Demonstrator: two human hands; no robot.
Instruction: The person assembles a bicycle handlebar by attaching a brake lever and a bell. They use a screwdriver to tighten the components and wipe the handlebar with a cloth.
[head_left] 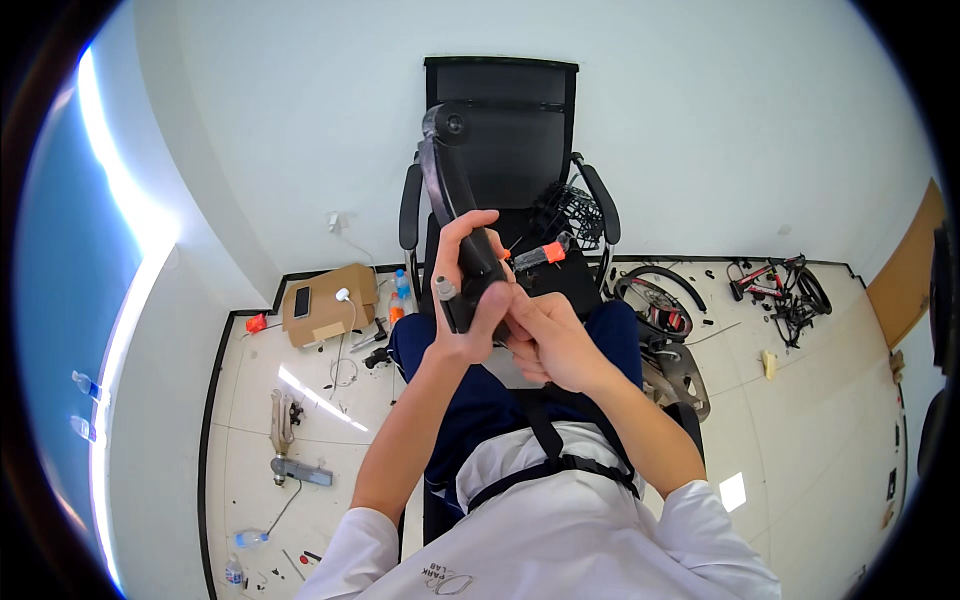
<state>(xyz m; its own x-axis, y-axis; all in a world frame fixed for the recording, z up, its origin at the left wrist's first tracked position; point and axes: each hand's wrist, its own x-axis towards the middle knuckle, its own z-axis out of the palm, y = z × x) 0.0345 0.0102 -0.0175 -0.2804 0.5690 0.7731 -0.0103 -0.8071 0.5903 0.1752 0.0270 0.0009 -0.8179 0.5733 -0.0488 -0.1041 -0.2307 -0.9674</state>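
My left hand (465,285) is wrapped round a long, curved black part (447,180) with a bolted round end, held up over my lap and tilted. A short rod with a grey tip (445,288) juts out beside my left thumb's base. My right hand (555,335) is closed, its thumb and fingers pressed together against the lower end of the part; what they pinch is hidden. Beyond my hands, on the black chair (505,140), lie an orange-and-dark tube-shaped thing (542,255) and a black wire basket (567,215).
On the floor at left are a cardboard piece (330,310) with a phone (302,302), plastic bottles (402,284) and a metal frame part (282,425). To the right lie a bicycle wheel (660,300), a red-and-black bicycle frame (765,282) and a yellowish block (769,364).
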